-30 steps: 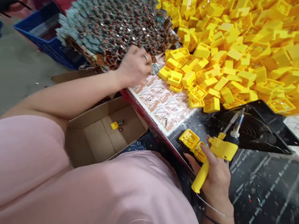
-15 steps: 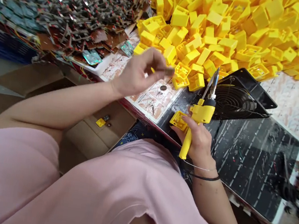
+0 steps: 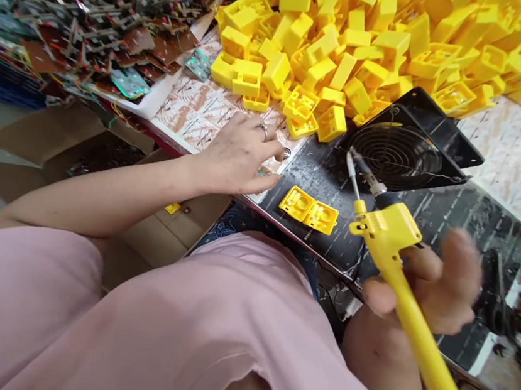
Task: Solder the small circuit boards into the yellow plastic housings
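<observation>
My left hand point(image 3: 239, 154) is palm down at the table's front edge, with thumb and index fingertips apart. A small round metal piece point(image 3: 287, 153) lies by its fingertips, and a small greenish bit point(image 3: 264, 172) shows between thumb and index finger. My right hand point(image 3: 439, 286), partly blurred, holds a yellow soldering gun point(image 3: 393, 255) whose metal tip points up and left, toward the black fan. An opened yellow casing point(image 3: 310, 210) with two halves lies on the black mat point(image 3: 330, 248) between my hands.
Yellow casings point(image 3: 325, 57) are heaped across the back. Circuit boards with wires point(image 3: 120, 19) are piled at the back left. A black fan point(image 3: 394, 151) lies behind the gun. Cardboard boxes point(image 3: 40, 136) stand below the table at left, and dark cables point(image 3: 498, 294) lie at right.
The yellow casing has left my right hand and lies on the mat. That hand moved right, swinging the gun. My left hand came down to the table; its small brownish piece is no longer visible.
</observation>
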A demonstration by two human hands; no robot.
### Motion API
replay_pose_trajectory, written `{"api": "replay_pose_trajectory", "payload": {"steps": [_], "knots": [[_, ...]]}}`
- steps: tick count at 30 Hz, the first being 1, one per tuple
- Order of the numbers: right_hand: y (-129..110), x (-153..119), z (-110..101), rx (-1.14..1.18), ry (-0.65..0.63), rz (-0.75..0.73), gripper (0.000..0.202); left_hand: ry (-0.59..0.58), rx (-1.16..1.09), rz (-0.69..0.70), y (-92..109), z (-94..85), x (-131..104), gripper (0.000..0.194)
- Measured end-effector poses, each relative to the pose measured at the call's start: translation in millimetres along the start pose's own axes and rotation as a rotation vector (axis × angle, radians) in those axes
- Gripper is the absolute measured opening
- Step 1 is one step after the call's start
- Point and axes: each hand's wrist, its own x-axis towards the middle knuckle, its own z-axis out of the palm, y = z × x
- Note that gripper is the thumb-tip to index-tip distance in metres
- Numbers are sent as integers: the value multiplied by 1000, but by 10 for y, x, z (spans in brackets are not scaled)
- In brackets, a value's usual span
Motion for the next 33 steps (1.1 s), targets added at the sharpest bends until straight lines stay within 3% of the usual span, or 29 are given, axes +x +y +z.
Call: {"api": "replay_pose_trajectory", "payload": {"steps": [2, 4, 6, 8, 11, 16, 21, 25, 28, 33], "knots": [[4, -29, -18, -25, 201, 26, 69, -36, 70, 6, 70, 65, 22, 34], [33, -44, 2, -25, 358, 75, 54, -74, 126, 5, 107, 134, 3, 32], [110, -74, 37, 64, 481, 141, 45, -102, 114, -24, 117, 197, -33, 24], [215, -129, 65, 201, 549, 227, 49, -103, 21, -86, 108, 243, -74, 22], [312, -207, 74, 304, 489, 344, 55, -46, -160, -137, 88, 263, -126, 23], [147, -182, 39, 305, 309, 391, 22, 10, -302, -60, 97, 231, -138, 23], [-13, -230, -40, 280, 182, 320, 40, -26, -315, -26, 158, 214, -60, 20], [-37, -290, -59, 300, 163, 248, 37, -75, -324, -20, 233, 172, -8, 18], [-52, -266, -47, 361, 65, 175, 43, -95, -265, 10, 283, 156, 13, 23], [-63, -241, -46, 257, -22, 189, 52, -88, -155, 51, 332, 148, 43, 27]]}}
